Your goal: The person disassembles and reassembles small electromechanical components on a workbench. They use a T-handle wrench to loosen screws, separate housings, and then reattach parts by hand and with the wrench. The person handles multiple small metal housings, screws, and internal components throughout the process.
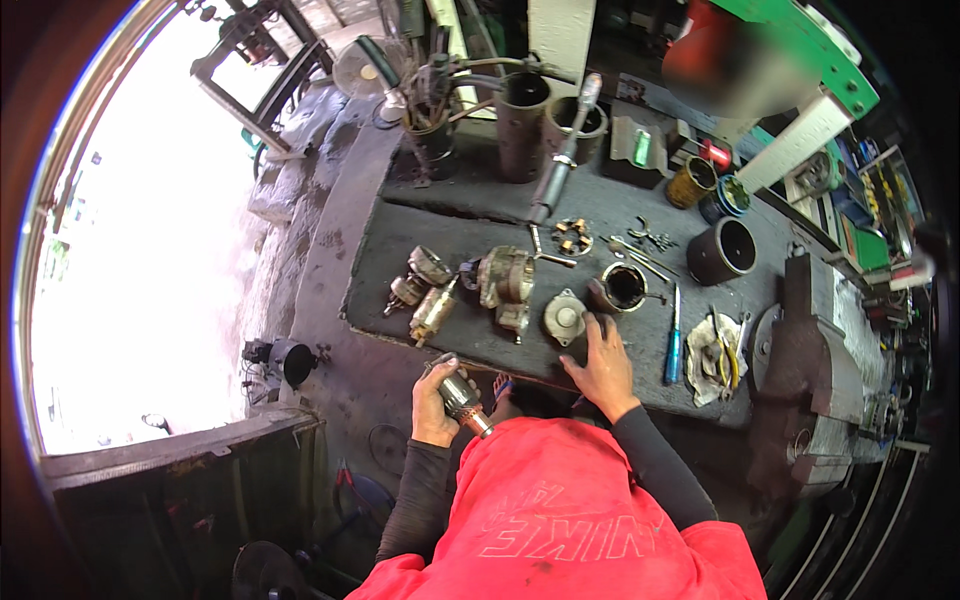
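Observation:
My left hand (433, 408) is wrapped round a motor armature (462, 400) with a copper-coloured band, held in front of the bench edge. My right hand (603, 368) lies at the bench's front edge with its fingers apart, right beside a round metal end cover (565, 318). Just beyond those fingers sits a short cylindrical motor housing (625, 287) with a dark hollow inside. To the left stands a cast metal housing (507, 280). Farther left lie a solenoid (433, 312) and a greasy gear part (428, 265). A ring of brush parts (572, 238) rests behind.
Toward the right are a blue-handled screwdriver (674, 340), pliers (735, 365) on a rag, and a large bench vise (815, 370). A dark open can (722, 250) stands behind them. Tall cylinders (523, 125) and a tool-filled pot (430, 145) line the back. A ratchet (545, 245) lies mid-bench.

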